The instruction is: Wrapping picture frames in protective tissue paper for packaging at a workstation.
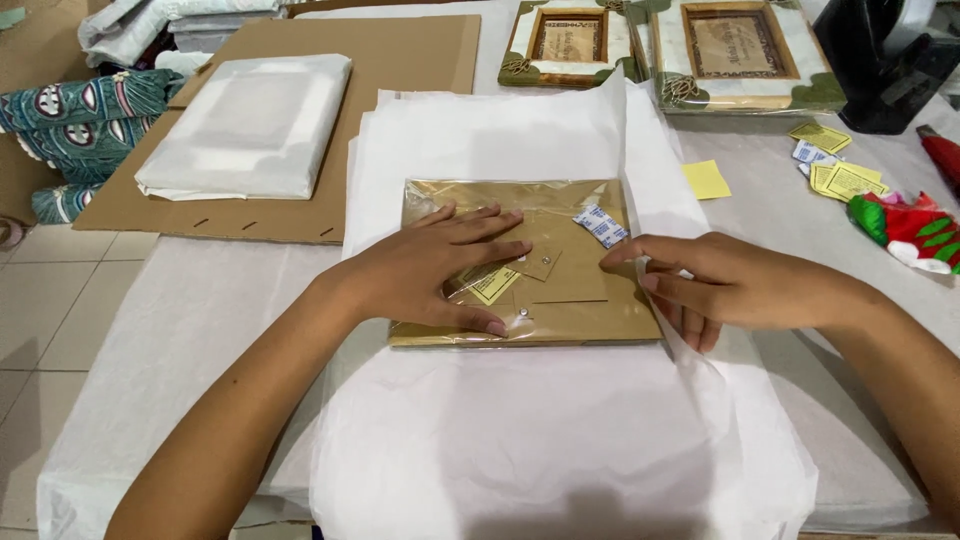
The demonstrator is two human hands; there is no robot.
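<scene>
Two hands are lying on a wrapped frame on white paper.

Seen from the head camera, the left hand (440, 268) is pressing flat, fingers spread open, on the gold back of the frame (580, 310), which is sitting in the middle of the paper (500, 440) near the table's front edge. The right hand (720, 285) is touching the frame's right edge, fingers loosely bent, gripping nothing. A small white packet (601, 226) is lying on the frame between the hands. A wrapped parcel (250, 125) is resting on cardboard (410, 55) at the far left corner.
</scene>
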